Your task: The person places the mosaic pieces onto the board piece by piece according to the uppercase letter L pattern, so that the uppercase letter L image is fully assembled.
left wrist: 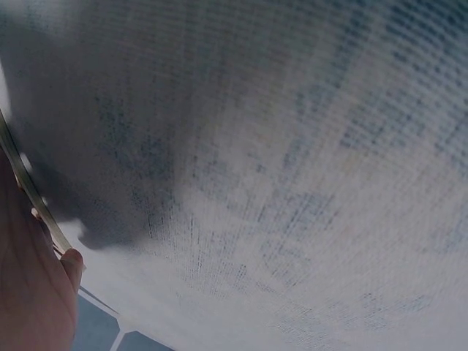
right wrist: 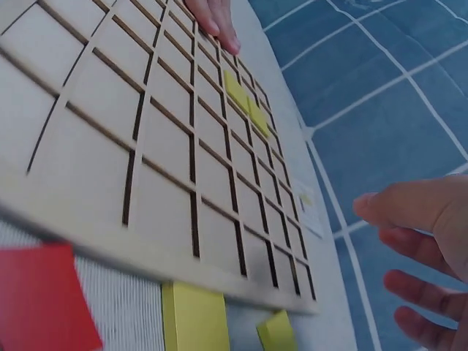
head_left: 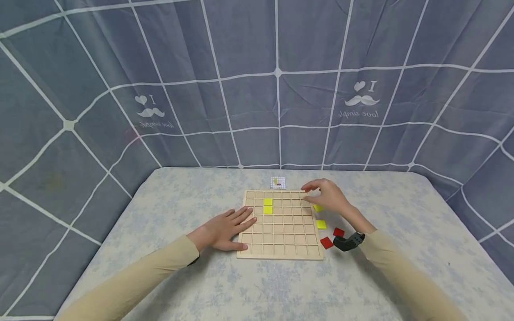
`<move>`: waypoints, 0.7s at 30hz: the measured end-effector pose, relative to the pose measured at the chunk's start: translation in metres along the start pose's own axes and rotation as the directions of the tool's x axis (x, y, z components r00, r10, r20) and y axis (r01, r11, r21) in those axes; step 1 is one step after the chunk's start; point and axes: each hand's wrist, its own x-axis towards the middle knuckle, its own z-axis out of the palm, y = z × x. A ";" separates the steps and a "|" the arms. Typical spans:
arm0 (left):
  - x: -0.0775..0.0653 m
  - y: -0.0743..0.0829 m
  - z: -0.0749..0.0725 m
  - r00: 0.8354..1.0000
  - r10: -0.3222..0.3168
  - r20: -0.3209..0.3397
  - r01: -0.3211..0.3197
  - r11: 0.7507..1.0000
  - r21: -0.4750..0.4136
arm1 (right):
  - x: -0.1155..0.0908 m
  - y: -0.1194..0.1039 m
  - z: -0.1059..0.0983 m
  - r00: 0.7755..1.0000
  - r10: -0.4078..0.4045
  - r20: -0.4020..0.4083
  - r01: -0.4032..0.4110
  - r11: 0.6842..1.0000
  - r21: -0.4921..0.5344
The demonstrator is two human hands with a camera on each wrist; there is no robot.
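A wooden grid board [head_left: 283, 228] lies on the table, with two yellow square tiles [head_left: 267, 206] set one above the other in its upper left part. My left hand [head_left: 226, 228] rests on the board's left edge, fingers and thumb spread. Over the top right corner is my right hand [head_left: 327, 196], its fingers loosely bent; the right wrist view shows nothing between thumb [right wrist: 402, 205] and fingers. Beside the board's right edge lie two loose yellow tiles [head_left: 321, 224], the farther one partly hidden under the right hand, and two red tiles [head_left: 327, 242].
A small printed grid card [head_left: 278, 183] with coloured squares lies just behind the board. A pale floral cloth [head_left: 192, 196] covers the table. Blue-grey curtains [head_left: 249, 102] with white lines stand at the back and sides. My right wrist wears a black band [head_left: 348, 241].
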 end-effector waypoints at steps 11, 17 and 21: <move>-0.001 0.000 0.000 1.000 0.008 -0.010 -0.008 1.000 -0.008 | -0.036 0.028 -0.017 0.998 0.044 0.035 -0.043 0.998 -0.050; -0.001 -0.001 0.001 1.000 0.008 0.001 -0.008 1.000 -0.013 | -0.052 0.040 -0.015 0.991 0.018 0.132 -0.009 0.998 -0.061; 0.000 -0.002 0.002 1.000 0.013 -0.012 -0.013 1.000 -0.016 | -0.062 0.046 -0.012 0.984 0.003 0.176 0.006 0.999 -0.051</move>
